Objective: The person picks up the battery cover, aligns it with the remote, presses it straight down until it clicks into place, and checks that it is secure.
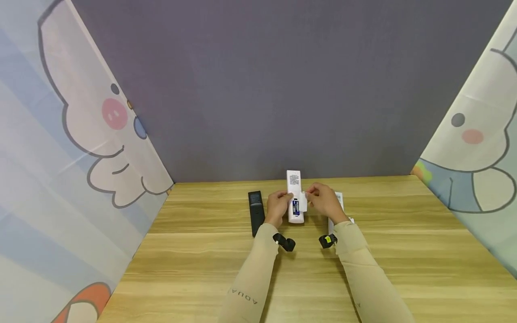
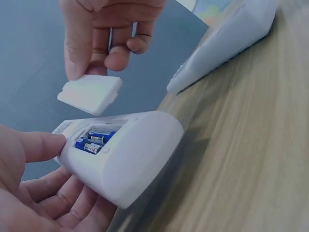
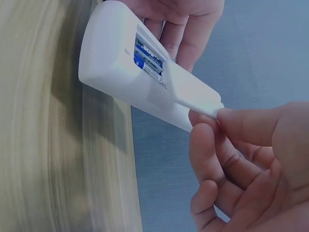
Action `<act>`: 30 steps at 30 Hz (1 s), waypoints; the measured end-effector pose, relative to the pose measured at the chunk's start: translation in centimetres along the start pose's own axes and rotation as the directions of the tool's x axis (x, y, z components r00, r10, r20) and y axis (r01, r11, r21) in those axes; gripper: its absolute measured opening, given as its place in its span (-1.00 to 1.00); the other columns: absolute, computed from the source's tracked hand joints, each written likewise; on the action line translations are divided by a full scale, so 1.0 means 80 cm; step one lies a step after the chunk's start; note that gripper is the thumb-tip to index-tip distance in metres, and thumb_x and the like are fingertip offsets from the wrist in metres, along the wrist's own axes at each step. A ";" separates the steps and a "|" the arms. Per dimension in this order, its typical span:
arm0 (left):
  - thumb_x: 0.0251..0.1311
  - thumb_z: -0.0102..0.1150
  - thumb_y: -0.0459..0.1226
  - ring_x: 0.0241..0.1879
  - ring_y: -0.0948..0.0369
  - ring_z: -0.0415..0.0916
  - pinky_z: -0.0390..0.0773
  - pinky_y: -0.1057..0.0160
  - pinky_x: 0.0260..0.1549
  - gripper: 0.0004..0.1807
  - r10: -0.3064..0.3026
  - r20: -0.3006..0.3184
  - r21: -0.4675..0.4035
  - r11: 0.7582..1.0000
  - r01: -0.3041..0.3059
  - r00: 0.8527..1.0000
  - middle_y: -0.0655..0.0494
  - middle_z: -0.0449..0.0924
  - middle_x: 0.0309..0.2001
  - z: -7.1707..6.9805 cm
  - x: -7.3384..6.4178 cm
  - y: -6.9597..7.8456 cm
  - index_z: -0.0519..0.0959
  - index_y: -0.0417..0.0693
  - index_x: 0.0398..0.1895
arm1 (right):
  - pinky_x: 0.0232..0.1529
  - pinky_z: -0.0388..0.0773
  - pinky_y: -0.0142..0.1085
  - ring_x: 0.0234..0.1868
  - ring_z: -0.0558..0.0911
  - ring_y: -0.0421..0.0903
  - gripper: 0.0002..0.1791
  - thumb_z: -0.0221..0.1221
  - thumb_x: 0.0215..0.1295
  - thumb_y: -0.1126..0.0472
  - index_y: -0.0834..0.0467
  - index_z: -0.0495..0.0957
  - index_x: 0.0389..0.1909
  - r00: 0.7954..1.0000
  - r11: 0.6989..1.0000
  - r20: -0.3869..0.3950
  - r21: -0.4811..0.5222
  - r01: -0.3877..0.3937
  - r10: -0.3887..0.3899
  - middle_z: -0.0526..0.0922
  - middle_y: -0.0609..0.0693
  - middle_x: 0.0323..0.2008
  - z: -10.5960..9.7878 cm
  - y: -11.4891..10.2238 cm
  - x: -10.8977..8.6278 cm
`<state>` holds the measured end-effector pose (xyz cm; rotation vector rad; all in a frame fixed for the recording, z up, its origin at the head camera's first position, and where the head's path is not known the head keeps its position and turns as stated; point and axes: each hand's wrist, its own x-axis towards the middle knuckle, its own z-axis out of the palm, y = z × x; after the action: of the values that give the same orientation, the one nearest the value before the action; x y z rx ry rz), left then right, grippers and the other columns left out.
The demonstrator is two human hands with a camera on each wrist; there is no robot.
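A white remote control point(image 1: 294, 181) is held back side up by my left hand point(image 1: 278, 207), thumb on top and fingers beneath in the left wrist view. Its battery compartment lies uncovered, with two blue batteries point(image 2: 94, 141) inside. Between thumb and fingers, my right hand point(image 1: 324, 200) pinches the white battery cover point(image 2: 91, 92). The cover is off the remote, just beside the compartment in the head view. In the right wrist view the cover's near end point(image 3: 193, 92) sits between the right thumb and fingertips.
A black remote point(image 1: 256, 211) lies on the wooden table point(image 1: 202, 251) left of my left hand. Another white remote point(image 2: 224, 43) lies to the right, partly hidden under my right hand and wrist in the head view. A grey panel point(image 1: 274, 89) stands behind the table.
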<state>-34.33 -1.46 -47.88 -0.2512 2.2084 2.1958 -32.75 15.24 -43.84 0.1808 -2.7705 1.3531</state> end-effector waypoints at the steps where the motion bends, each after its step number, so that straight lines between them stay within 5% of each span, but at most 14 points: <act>1: 0.35 0.27 -0.21 -0.10 0.17 0.66 0.64 0.24 -0.11 -0.67 0.005 -0.001 0.003 1.000 -0.005 1.000 -0.07 0.73 -0.02 0.000 0.000 0.000 0.68 -0.17 0.10 | -0.42 0.51 -0.28 -0.33 0.72 0.11 -0.85 0.14 0.50 0.23 0.25 0.60 -0.12 1.000 1.000 -0.002 0.011 0.005 -0.005 0.74 0.21 -0.32 0.000 0.000 0.000; 14: 0.39 0.22 -0.23 -0.27 0.25 0.61 0.59 0.36 -0.35 -0.68 0.044 0.039 -0.021 0.999 -0.043 0.998 -0.07 0.73 -0.11 -0.009 -0.009 0.014 0.65 -0.20 0.11 | -0.37 0.48 -0.25 -0.27 0.71 0.26 -0.86 0.17 0.47 0.20 0.18 0.62 -0.16 0.999 0.996 -0.018 0.083 0.043 -0.042 0.74 0.12 -0.37 -0.003 -0.006 -0.005; 30: 0.40 0.23 -0.22 -0.31 0.25 0.58 0.60 0.32 -0.35 -0.68 0.050 0.071 -0.046 0.998 -0.046 0.996 -0.05 0.72 -0.13 -0.011 -0.014 0.019 0.65 -0.18 0.12 | -0.34 0.52 -0.20 -0.23 0.69 0.31 -0.86 0.18 0.49 0.20 0.18 0.63 -0.13 0.996 0.990 -0.008 0.113 0.086 -0.085 0.74 0.17 -0.34 -0.010 -0.009 -0.013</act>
<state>-33.30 -2.22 -46.21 -0.1185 2.1526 2.2425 -31.65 15.56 -42.90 0.2984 -2.6510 1.4875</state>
